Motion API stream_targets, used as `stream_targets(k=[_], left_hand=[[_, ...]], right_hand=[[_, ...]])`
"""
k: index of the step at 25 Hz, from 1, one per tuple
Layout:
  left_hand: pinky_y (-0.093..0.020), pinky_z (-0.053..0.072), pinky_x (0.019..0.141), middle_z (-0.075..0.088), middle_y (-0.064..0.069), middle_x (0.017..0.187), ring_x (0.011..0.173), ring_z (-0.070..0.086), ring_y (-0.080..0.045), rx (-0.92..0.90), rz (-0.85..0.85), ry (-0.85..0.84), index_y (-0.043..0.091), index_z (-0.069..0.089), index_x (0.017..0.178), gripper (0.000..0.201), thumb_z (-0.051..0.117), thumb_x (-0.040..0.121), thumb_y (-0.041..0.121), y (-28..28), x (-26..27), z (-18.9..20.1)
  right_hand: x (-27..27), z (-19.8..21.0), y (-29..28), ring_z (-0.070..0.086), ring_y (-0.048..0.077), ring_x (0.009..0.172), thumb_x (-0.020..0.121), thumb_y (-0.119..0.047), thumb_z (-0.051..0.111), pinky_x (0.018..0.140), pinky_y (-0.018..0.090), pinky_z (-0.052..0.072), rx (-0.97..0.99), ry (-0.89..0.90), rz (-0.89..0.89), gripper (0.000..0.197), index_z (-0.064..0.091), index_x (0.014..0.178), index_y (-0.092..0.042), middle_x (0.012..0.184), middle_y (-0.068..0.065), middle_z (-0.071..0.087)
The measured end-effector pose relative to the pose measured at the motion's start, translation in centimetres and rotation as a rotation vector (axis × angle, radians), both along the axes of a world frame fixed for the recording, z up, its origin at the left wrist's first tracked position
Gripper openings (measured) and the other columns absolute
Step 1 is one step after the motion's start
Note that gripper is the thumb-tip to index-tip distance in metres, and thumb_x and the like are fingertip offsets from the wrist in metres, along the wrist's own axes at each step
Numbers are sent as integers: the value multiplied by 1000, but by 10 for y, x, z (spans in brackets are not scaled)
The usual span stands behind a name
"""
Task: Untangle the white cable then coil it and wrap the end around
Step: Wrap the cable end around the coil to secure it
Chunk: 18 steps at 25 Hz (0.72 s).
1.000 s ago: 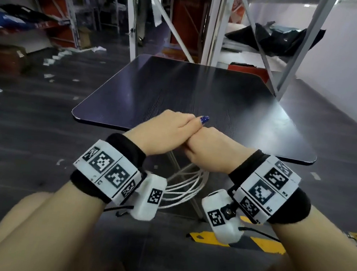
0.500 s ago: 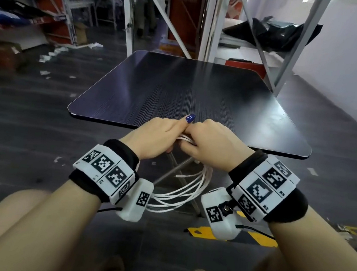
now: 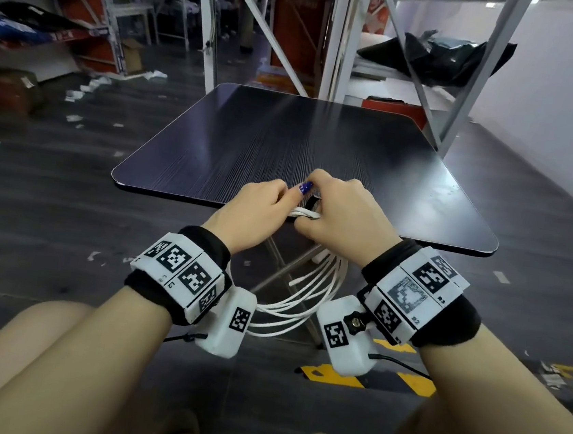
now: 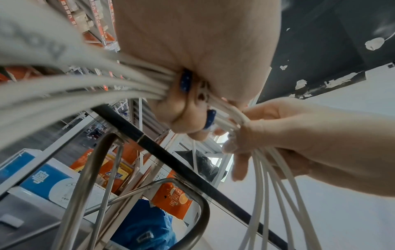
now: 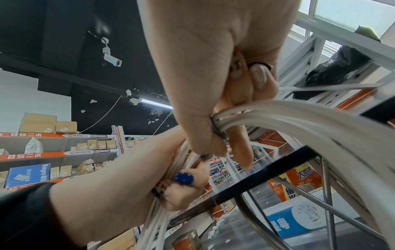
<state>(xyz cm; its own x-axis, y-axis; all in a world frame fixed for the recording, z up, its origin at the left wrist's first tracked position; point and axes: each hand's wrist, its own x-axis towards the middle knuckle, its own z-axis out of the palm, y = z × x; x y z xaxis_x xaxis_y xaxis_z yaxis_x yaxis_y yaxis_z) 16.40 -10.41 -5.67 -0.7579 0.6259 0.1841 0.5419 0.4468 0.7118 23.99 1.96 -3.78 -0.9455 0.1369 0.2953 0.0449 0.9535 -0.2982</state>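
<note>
Head view is showing the dark table (image 3: 322, 142) filling the middle, with both hands meeting at its near edge, toward 6 o'clock. White cable (image 3: 298, 307), already coiled, is hanging in loops below them. Left hand (image 3: 255, 209) is gripping the bunched strands; right hand (image 3: 344, 216) is curling round them just beside it, apparently winding the loose end. Wrapping well probably means keeping the left grip firm, pulling each turn snug, and laying turns side by side.

Head downward; wrists upward (close)
</note>
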Motion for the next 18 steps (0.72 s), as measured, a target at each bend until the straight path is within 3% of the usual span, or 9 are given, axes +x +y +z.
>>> stream_targets(k=[3, 6, 9, 11, 12, 15, 18], left_hand=[[-29, 35, 51, 47, 2, 54, 51, 42, -18, 35, -59, -98, 15, 46, 63, 48, 40, 94, 51, -5, -3, -1], [-23, 32, 47, 42, 7, 49, 47, 37, -13, 96, -147, -159, 6, 60, 83, 48, 42, 93, 49, -7, -3, -5], [-18, 28, 43, 40, 10, 41, 40, 32, -6, 199, -132, -179, 2, 60, 80, 45, 44, 95, 42, -6, -3, -4], [-15, 26, 40, 39, 10, 38, 37, 31, -3, 255, -104, -225, -3, 58, 77, 49, 44, 95, 40, -7, -5, -3], [-14, 26, 39, 39, 10, 37, 36, 31, -3, 270, -97, -252, -3, 58, 76, 50, 44, 95, 41, -8, -6, -2], [-15, 22, 39, 38, 10, 40, 38, 29, -5, 285, -117, -311, 9, 54, 67, 42, 44, 96, 38, -12, -5, 2], [-17, 20, 41, 34, 12, 41, 42, 26, -6, 279, -156, -273, 10, 66, 82, 27, 52, 94, 30, -14, -5, 2]], right_hand=[[0, -3, 2, 57, 27, 85, 74, -33, 64, 81, 41, 49, -96, 30, 7, 33, 53, 102, -22, 80, -3, 61], [0, -4, 6, 59, 21, 85, 71, -31, 71, 80, 38, 49, -177, 112, 4, 28, 59, 96, -24, 78, -8, 62], [-1, -1, 7, 62, 12, 78, 70, -33, 78, 76, 23, 46, -248, 182, 20, 24, 62, 85, -23, 72, -10, 62], [2, 4, 8, 59, -2, 67, 69, -34, 81, 64, 8, 38, -305, 211, 69, 24, 62, 79, -23, 72, -11, 65], [4, 5, 9, 56, -7, 60, 69, -33, 81, 60, 6, 35, -326, 208, 102, 22, 63, 77, -24, 70, -15, 65], [9, 7, 10, 47, -1, 47, 74, -23, 77, 51, 7, 32, -319, 196, 147, 14, 63, 72, -27, 55, -25, 57], [6, 5, 11, 46, 2, 47, 75, -17, 74, 54, 5, 32, -283, 239, 119, 14, 64, 71, -25, 52, -21, 52]])
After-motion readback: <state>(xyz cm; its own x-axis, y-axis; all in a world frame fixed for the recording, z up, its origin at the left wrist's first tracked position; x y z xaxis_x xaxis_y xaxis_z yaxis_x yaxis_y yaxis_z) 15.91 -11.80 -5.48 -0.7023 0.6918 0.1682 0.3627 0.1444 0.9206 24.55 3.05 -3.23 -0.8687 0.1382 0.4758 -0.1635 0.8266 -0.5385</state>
